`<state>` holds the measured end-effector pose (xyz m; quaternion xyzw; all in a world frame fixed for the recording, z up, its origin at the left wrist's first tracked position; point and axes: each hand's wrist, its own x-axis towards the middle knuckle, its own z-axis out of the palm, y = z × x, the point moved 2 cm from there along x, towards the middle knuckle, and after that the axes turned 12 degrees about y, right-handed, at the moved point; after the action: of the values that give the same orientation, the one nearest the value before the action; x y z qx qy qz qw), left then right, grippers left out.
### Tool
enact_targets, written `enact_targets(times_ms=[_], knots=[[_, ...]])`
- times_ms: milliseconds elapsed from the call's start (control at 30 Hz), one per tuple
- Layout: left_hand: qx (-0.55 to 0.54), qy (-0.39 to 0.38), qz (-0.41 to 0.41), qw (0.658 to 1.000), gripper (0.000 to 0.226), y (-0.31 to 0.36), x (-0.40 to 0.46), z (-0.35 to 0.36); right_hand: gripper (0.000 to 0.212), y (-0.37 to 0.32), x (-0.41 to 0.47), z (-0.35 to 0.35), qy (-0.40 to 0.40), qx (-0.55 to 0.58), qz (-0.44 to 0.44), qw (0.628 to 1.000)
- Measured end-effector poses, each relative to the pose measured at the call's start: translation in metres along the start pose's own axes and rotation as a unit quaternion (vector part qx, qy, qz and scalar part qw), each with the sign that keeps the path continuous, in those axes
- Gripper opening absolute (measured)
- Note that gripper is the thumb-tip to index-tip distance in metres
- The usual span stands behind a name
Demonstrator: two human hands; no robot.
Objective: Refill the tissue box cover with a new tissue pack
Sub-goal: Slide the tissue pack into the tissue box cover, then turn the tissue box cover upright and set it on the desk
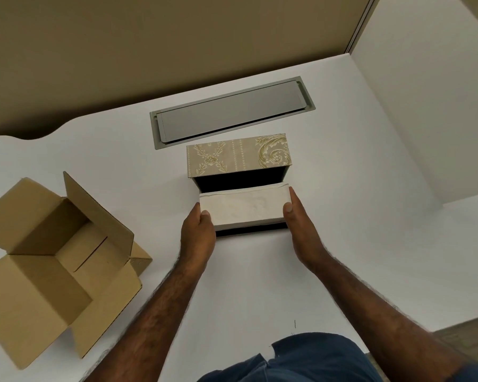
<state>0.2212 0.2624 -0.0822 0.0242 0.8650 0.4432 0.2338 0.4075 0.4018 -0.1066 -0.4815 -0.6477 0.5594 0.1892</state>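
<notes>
A beige tissue box cover (238,155) with a cream leaf pattern lies on the white table, its dark open inside facing me. A white tissue pack (244,206) sits across that opening, held by its two short ends. My left hand (198,235) grips the pack's left end, thumb on top. My right hand (301,230) grips its right end, thumb on the near corner. The pack's back edge is over the dark cavity; whether it rests on the cover's base I cannot tell.
An open brown cardboard box (53,260) stands at the left, flaps spread. A grey metal cable hatch (232,111) is set into the table (356,244) just behind the cover. A beige partition rises at the back and a white wall panel at the right.
</notes>
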Motion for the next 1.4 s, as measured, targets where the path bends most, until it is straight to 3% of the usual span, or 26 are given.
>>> enact_targets(times_ms=[200, 333, 433, 667, 800, 1000, 1400], knots=[[0.006, 0.000, -0.011, 1.000, 0.047, 0.000, 0.005, -0.001, 0.085, -0.008, 0.003, -0.003, 0.019, 0.008, -0.009, 1.000], [-0.064, 0.045, 0.007, 0.997, 0.049, 0.015, 0.017, -0.010, 0.080, -0.027, 0.021, -0.015, 0.056, 0.008, -0.025, 0.998], [-0.125, 0.055, 0.041, 0.990, 0.026, 0.030, 0.031, -0.016, 0.082, -0.052, 0.046, -0.024, 0.069, 0.008, -0.058, 0.996], [-0.132, 0.043, 0.079, 0.987, 0.023, 0.050, 0.047, -0.019, 0.078, -0.092, 0.087, -0.023, -0.017, -0.036, -0.096, 0.995], [-0.078, 0.023, 0.127, 0.988, 0.025, 0.045, 0.043, -0.025, 0.094, -0.088, 0.084, -0.028, -0.035, -0.073, -0.119, 0.990], [-0.053, 0.020, 0.154, 0.986, 0.024, 0.028, 0.043, -0.039, 0.124, -0.070, 0.063, -0.042, -0.076, -0.170, -0.224, 0.957], [-0.001, 0.034, 0.181, 0.983, 0.019, 0.004, 0.022, -0.046, 0.131, -0.039, 0.038, -0.049, -0.028, -0.288, -0.349, 0.891]])
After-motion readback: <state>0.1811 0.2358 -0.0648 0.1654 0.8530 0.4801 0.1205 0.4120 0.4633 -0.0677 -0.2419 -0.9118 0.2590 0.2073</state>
